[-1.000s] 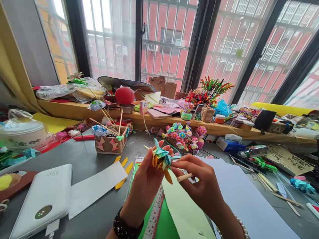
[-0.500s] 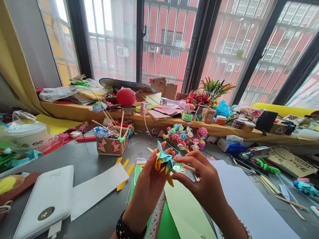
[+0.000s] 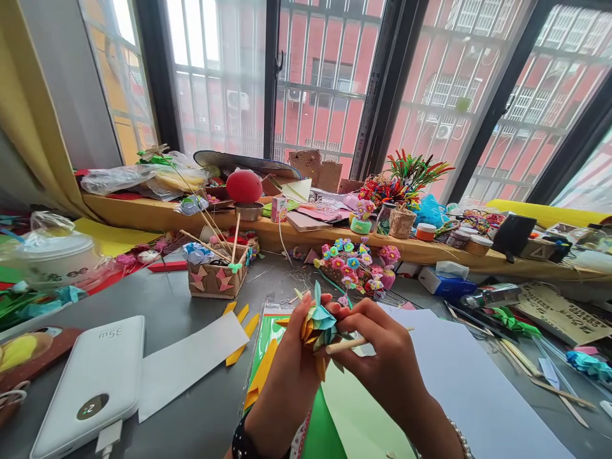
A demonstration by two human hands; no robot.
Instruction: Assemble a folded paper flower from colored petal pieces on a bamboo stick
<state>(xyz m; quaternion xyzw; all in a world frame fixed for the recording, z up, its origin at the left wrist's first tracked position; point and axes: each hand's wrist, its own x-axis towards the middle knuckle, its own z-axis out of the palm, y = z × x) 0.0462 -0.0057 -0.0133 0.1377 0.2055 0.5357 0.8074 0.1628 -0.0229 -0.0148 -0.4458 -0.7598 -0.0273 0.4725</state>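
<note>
My left hand [image 3: 287, 376] is closed around a folded paper flower [image 3: 321, 320] with light-blue and orange-yellow pointed petals. My right hand [image 3: 389, 350] pinches a thin wooden stick [image 3: 347, 345], its blunt end just below the flower. The right fingertips also reach the flower's right side; whether they grip a petal is hidden. Beneath both hands lie a pale green sheet [image 3: 356, 408] and a green plastic packet [image 3: 322, 430]. Yellow folded strips [image 3: 262, 376] show beside my left wrist.
A white power bank [image 3: 90, 382] and a white paper strip [image 3: 191, 363] lie left. Behind stands a cardboard box [image 3: 217, 280] with sticks. Crocheted flowers [image 3: 351, 261] are at the back, a large white sheet [image 3: 473, 382] at right, and a plastic bottle [image 3: 492, 294] beyond it.
The stick in my right hand has swung so its blunt end points left, in front of the flower. The flower has turned slightly, and more yellow strips show by my left wrist.
</note>
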